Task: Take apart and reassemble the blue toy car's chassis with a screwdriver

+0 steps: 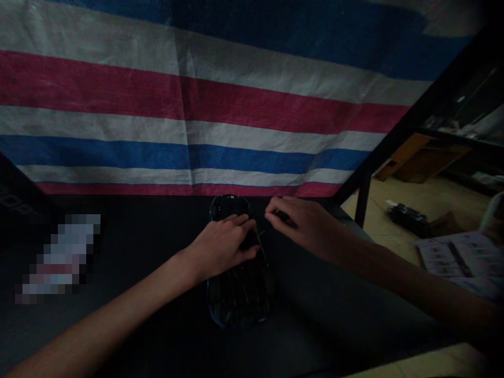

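Observation:
A dark oblong device [238, 294], like an opened casing with parts inside, lies on the black table [137, 262]. My left hand [222, 247] rests on top of it, fingers curled and pressing down on its upper half. My right hand [301, 223] is just to the right, fingers pinched on a thin dark tool [262, 244] whose tip points down to the device beside my left fingertips. The dim light hides the fine detail of the device.
A red, white and blue striped tarp [197, 105] hangs behind the table. A blurred-out patch [59, 257] lies at the left. A black frame post [362, 199] stands at the right, with a tan floor, a dark object [407, 218] and printed sheets [457, 257] beyond.

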`<state>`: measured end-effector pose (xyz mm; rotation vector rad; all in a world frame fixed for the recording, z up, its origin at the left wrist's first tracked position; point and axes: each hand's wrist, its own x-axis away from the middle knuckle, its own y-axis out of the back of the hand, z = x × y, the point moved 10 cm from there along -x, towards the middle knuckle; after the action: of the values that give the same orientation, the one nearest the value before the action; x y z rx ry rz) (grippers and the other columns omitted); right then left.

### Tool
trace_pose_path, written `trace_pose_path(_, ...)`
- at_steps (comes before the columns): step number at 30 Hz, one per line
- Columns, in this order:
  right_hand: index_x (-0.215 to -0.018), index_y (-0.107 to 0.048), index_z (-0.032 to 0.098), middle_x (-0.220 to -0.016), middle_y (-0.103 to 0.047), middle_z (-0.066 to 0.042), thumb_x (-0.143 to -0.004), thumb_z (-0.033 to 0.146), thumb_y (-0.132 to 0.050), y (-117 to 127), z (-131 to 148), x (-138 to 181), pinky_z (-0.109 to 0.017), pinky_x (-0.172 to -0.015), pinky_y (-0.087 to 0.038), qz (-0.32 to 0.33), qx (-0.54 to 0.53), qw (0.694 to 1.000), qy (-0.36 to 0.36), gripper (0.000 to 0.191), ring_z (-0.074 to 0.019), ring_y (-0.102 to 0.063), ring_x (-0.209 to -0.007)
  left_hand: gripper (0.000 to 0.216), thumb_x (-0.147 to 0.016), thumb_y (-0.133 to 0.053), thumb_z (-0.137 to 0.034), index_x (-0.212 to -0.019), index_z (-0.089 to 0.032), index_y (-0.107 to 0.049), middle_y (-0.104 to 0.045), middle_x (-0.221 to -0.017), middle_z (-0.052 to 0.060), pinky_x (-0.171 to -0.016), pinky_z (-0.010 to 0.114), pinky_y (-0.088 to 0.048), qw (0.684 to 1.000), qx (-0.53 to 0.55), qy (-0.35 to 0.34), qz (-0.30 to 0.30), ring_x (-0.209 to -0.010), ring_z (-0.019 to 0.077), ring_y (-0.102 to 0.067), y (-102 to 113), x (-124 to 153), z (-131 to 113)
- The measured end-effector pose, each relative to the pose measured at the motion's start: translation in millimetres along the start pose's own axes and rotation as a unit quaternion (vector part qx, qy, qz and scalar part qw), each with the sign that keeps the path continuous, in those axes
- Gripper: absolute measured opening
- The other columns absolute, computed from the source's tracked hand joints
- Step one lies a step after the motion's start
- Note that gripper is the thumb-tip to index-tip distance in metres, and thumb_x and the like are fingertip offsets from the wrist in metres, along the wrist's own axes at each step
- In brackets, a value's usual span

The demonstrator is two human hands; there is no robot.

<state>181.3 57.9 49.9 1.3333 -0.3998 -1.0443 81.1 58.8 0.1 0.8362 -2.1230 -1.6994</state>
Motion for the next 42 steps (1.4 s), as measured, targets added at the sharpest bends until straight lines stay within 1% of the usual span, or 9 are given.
trace_pose_path(6,-0.101,-0.057,0.022,-0.093,-0.065,-0.005,-0.105,0.025,-0.047,2.3,13.8,-0.3,-0.035,-0.079,-0.045,0.006,0.027,0.999,0.045,0.011,-0.0204,-0.061,-0.086,0.034,-0.103,-0.056,-0.041,-0.126,-0.018,-0.064,-0.067,-0.124,0.010,-0.087,0.042,-0.060,1.000,-0.007,-0.001,-0.008,-0.114,0.0300,-0.068,-0.2,0.8,-0.1)
trace_pose_path(11,-0.098,-0.057,0.021,-0.095,-0.064,-0.007,-0.108,0.023,-0.042,2.0,31.4,1.0,-0.036,-0.082,-0.044,0.032,0.050,0.994,0.095,0.018,-0.0212,-0.058,-0.088,0.035,-0.103,-0.057,-0.042,-0.125,-0.017,-0.064,-0.067,-0.123,0.010,-0.088,0.042,-0.060,1.000,-0.011,-0.005,-0.007,-0.113,0.0300,-0.068,-1.0,1.5,-0.8)
trace_pose_path(16,-0.101,-0.058,0.019,-0.096,-0.063,-0.007,-0.109,0.022,-0.038,-1.2,40.3,4.2,-0.039,-0.086,-0.043,0.071,0.060,0.988,0.122,0.022,-0.0219,-0.055,-0.090,0.036,-0.103,-0.056,-0.042,-0.128,-0.016,-0.063,-0.066,-0.123,0.011,-0.088,0.044,-0.060,1.000,-0.010,-0.006,-0.006,-0.114,0.0311,-0.067,-0.8,1.8,-1.5)
trace_pose_path(20,-0.104,-0.057,0.019,-0.099,-0.062,-0.007,-0.106,0.019,-0.041,-3.7,39.6,7.2,-0.039,-0.086,-0.043,0.098,0.054,0.986,0.120,0.017,-0.0227,-0.054,-0.093,0.037,-0.103,-0.056,-0.042,-0.128,-0.015,-0.064,-0.067,-0.123,0.011,-0.088,0.045,-0.060,1.000,-0.006,-0.004,-0.006,-0.113,0.0314,-0.068,-0.8,1.3,-1.6)
trace_pose_path(24,-0.108,-0.054,0.020,-0.104,-0.063,-0.007,-0.100,0.016,-0.047,0.8,28.0,5.8,-0.037,-0.087,-0.044,0.065,0.018,0.995,0.070,0.012,-0.0215,-0.058,-0.097,0.036,-0.103,-0.057,-0.041,-0.127,-0.016,-0.064,-0.067,-0.125,0.011,-0.088,0.043,-0.059,1.000,-0.006,-0.006,-0.010,-0.115,0.0311,-0.067,0.7,1.0,-2.1)
trace_pose_path(27,-0.107,-0.053,0.022,-0.098,-0.066,-0.005,-0.104,0.026,-0.047,1.0,13.2,3.9,-0.035,-0.081,-0.045,0.045,0.013,0.999,0.012,0.008,-0.0195,-0.063,-0.088,0.034,-0.103,-0.056,-0.040,-0.125,-0.016,-0.064,-0.067,-0.125,0.011,-0.086,0.041,-0.059,1.000,-0.011,-0.004,-0.008,-0.113,0.0304,-0.068,1.5,1.2,-1.8)
trace_pose_path(29,-0.104,-0.053,0.022,-0.093,-0.066,-0.004,-0.105,0.031,-0.046,-0.5,7.7,3.0,-0.034,-0.076,-0.045,0.044,0.022,0.999,-0.005,0.012,-0.0185,-0.064,-0.080,0.033,-0.102,-0.057,-0.040,-0.124,-0.016,-0.064,-0.067,-0.125,0.011,-0.086,0.041,-0.059,1.000,-0.012,-0.001,-0.004,-0.113,0.0304,-0.068,1.2,1.4,-1.5)
trace_pose_path(36,-0.103,-0.056,0.021,-0.094,-0.068,-0.006,-0.105,0.028,-0.045,-0.1,17.5,2.6,-0.033,-0.075,-0.046,0.054,0.044,0.997,0.044,0.013,-0.0198,-0.065,-0.084,0.032,-0.103,-0.057,-0.040,-0.124,-0.017,-0.063,-0.067,-0.124,0.009,-0.088,0.043,-0.059,1.000,-0.011,0.003,0.006,-0.115,0.0304,-0.067,0.2,1.2,-1.9)
trace_pose_path(42,-0.099,-0.055,0.019,-0.091,-0.063,-0.006,-0.105,0.021,-0.043,-2.1,29.3,2.6,-0.035,-0.077,-0.045,0.082,0.069,0.990,0.091,0.014,-0.0208,-0.062,-0.085,0.034,-0.103,-0.056,-0.041,-0.126,-0.017,-0.063,-0.066,-0.124,0.010,-0.089,0.044,-0.059,1.000,-0.012,0.007,0.015,-0.115,0.0308,-0.067,-0.9,0.7,-1.6)
